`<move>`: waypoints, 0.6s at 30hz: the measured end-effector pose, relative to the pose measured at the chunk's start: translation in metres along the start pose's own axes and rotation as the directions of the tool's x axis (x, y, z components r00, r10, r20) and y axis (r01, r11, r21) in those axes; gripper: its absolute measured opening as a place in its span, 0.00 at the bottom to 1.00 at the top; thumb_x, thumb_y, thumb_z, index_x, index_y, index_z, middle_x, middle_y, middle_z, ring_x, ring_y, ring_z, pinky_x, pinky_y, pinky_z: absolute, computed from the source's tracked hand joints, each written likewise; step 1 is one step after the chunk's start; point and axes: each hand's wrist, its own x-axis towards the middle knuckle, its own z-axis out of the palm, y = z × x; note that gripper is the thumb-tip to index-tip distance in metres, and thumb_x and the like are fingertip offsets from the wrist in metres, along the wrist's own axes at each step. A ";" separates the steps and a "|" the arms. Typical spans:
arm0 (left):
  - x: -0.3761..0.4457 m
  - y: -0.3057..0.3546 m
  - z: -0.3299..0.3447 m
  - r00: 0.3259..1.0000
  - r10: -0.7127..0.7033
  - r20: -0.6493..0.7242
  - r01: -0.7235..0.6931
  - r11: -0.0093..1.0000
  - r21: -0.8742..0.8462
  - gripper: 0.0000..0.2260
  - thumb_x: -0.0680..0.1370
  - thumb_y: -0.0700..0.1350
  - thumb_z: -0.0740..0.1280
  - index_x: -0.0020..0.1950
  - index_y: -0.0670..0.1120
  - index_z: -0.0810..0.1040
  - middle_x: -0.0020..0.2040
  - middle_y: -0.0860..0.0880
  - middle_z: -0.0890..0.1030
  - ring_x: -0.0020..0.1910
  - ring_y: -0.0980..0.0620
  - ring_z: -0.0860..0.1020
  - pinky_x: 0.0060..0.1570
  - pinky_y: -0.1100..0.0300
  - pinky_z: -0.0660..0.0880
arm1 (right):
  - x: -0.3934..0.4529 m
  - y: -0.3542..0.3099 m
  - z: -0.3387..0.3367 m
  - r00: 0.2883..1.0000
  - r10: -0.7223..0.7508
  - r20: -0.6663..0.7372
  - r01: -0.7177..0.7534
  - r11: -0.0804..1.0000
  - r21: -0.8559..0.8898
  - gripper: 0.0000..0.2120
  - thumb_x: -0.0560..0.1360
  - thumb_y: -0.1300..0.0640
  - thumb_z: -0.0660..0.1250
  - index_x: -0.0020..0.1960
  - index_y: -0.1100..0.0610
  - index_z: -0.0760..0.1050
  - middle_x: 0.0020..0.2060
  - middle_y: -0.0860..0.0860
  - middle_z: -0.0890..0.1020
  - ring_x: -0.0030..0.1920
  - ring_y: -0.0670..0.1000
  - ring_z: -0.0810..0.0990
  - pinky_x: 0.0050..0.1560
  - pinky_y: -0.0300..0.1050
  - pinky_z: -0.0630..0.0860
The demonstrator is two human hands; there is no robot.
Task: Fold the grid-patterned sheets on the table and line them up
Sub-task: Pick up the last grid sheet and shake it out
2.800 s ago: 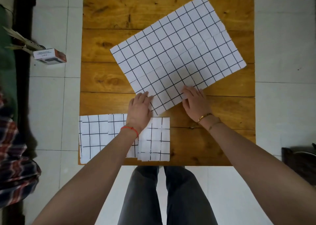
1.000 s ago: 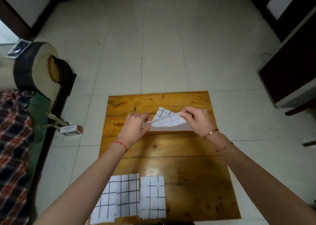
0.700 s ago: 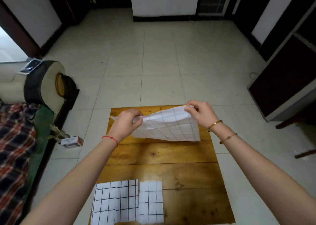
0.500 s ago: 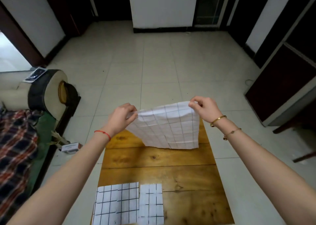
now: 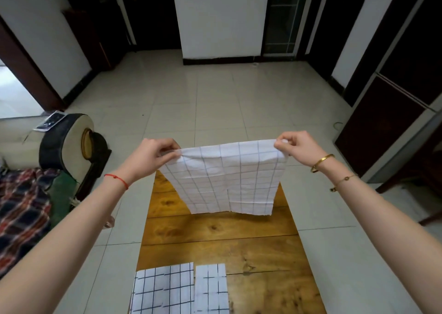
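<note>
1. Table (image 5: pixel 222 239): wooden planks, standing below and ahead of the raised hands; the far end is partly hidden behind the hanging sheet; risk, as a judgement: if the sheet is lowered askew to the plank edges, the next crease likely runs off the grid lines, and the result will not match the pieces already laid down.

2. Grid-patterned sheet (image 5: pixel 227 180): held in the air above the far part of the table, hanging from its upper edge; it appears doubled over, with the lower edge uneven and stepped near the middle; the layers do not look flush; risk: a crease pressed in this state would fix the mismatch; the cloth-like sag between the hands suggests a slack top edge, which could let one layer slip.

3. Folded sheets (image 5: pixel 179 289): two pieces lying flat, side by side and nearly touching, at the near left corner of the table, well apart from the hanging sheet; risk: a sheet brought down carelessly could brush them out of line.

4. Left hand (image 5: pixel 148 158): fingers (image 5: pixel 167 146) curled together, pinching the upper left corner of the sheet; the corner is bunched under the fingertips.

5. Right hand (image 5: pixel 299 148): fingers (image 5: pixel 283 140) closed in a pinch on the upper right corner; the sheet hangs below and between both grips.
</note>
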 end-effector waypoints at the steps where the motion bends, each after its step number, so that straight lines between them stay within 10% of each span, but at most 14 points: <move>1: -0.001 0.003 -0.005 1.000 -0.005 0.017 0.006 0.999 -0.035 0.08 0.76 0.49 0.69 0.50 0.47 0.82 0.45 0.53 0.83 0.45 0.59 0.80 0.45 0.66 0.76 | -0.001 0.002 -0.003 1.000 0.000 0.027 -0.001 1.000 0.015 0.08 0.75 0.54 0.67 0.37 0.50 0.77 0.27 0.50 0.73 0.30 0.47 0.69 0.36 0.41 0.66; 8: -0.001 0.019 -0.037 0.984 -0.049 0.171 0.088 0.969 -0.231 0.07 0.73 0.48 0.72 0.48 0.48 0.85 0.45 0.54 0.85 0.46 0.59 0.82 0.48 0.65 0.78 | -0.015 -0.006 -0.023 0.986 0.010 0.168 -0.027 0.995 0.099 0.07 0.76 0.55 0.67 0.40 0.55 0.79 0.30 0.57 0.75 0.31 0.48 0.72 0.33 0.31 0.68; 18: 0.020 0.006 -0.046 0.927 -0.135 0.349 0.278 0.873 -0.401 0.08 0.72 0.45 0.72 0.49 0.44 0.85 0.44 0.46 0.86 0.46 0.49 0.84 0.50 0.61 0.78 | 0.006 0.013 -0.023 0.933 0.068 0.353 -0.190 0.927 0.324 0.23 0.69 0.40 0.70 0.48 0.60 0.80 0.41 0.58 0.74 0.44 0.54 0.69 0.50 0.49 0.67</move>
